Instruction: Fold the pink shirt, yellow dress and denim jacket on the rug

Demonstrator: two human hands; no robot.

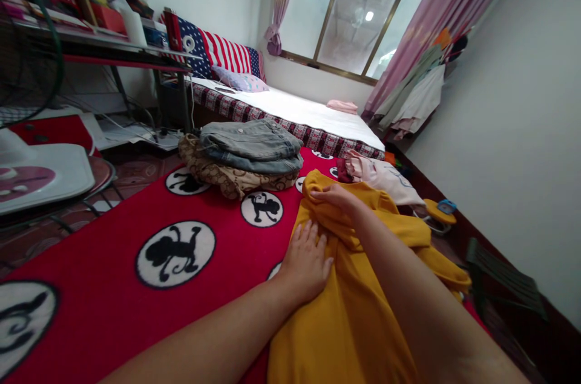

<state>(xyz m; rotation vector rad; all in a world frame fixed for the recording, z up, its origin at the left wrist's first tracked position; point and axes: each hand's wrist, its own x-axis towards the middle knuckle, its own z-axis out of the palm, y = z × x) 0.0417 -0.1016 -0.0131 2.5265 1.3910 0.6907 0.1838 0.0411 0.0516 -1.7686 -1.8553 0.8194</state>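
Note:
A mustard-yellow garment (354, 323) lies spread on a red blanket (113, 233) printed with black monkey shapes in white circles. My left hand (306, 263) rests flat on the garment's left edge, fingers stretched out and together. Farther up, my right hand (333, 195) pinches a fold of the yellow cloth near its top end. Both forearms reach in from the bottom of the view.
A stack of folded jeans (249, 145) on a brown patterned cloth (227, 178) sits beyond the hands. Pale pink clothes (381, 175) lie to the right. A bed (299, 112) stands under the window, a desk (113, 51) at left, a white fan base (40, 172) beside it.

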